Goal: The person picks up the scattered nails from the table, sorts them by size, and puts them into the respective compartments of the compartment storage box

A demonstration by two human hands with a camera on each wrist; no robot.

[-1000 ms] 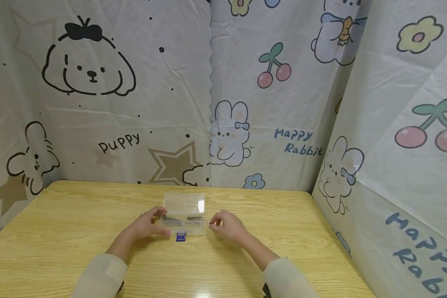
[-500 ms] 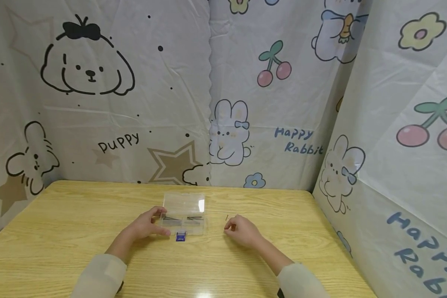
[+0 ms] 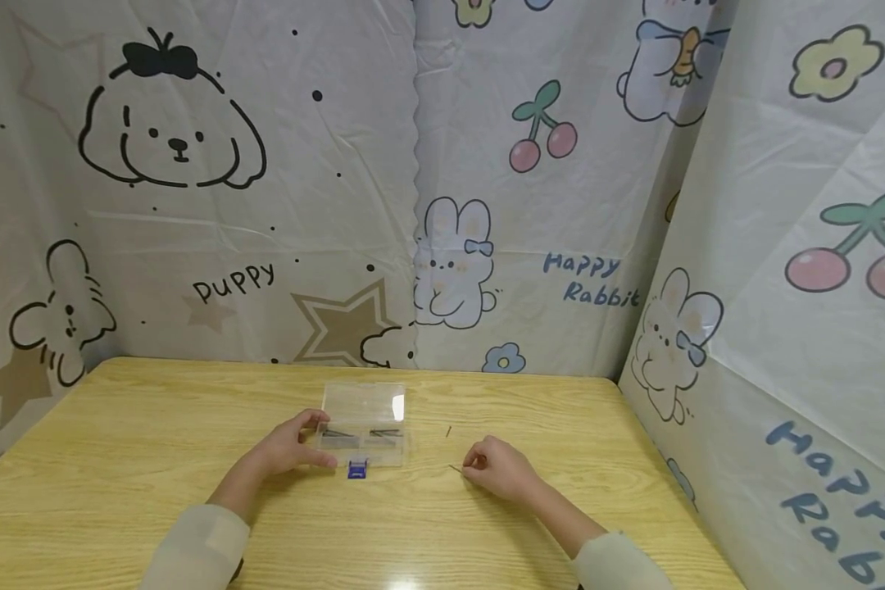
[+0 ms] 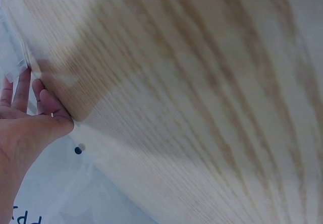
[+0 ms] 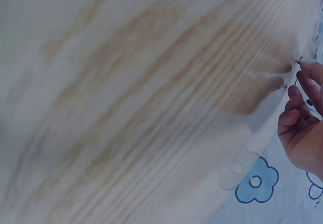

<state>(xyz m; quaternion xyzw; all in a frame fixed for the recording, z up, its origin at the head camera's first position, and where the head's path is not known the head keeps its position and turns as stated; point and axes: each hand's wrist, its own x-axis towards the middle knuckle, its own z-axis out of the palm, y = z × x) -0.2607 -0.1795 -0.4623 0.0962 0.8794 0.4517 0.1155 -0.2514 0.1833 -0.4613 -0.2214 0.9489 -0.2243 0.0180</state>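
Observation:
A clear plastic compartment box (image 3: 383, 453) lies on the table with its transparent lid (image 3: 361, 401) swung back and a blue latch (image 3: 357, 469) at its front. Several thin dark pins (image 3: 387, 432) lie in its rear compartments. My left hand (image 3: 289, 447) holds the box at its left end, thumb near the front corner and fingers at the back. Right of the box, my right hand (image 3: 503, 470) pinches a thin dark pin (image 3: 454, 469) between thumb and fingers, low over the table. Another reddish-brown pin (image 3: 448, 431) lies on the tabletop behind it. The pins' exact kind is too small to tell.
The wood-grain table (image 3: 155, 475) ends at a printed cloth backdrop (image 3: 339, 205) behind and a printed cloth (image 3: 789, 369) on the right side.
My right hand has moved right and toward me, away from the box. The reddish-brown pin and the pin in its fingers have come into sight. The left hand stays at the box.

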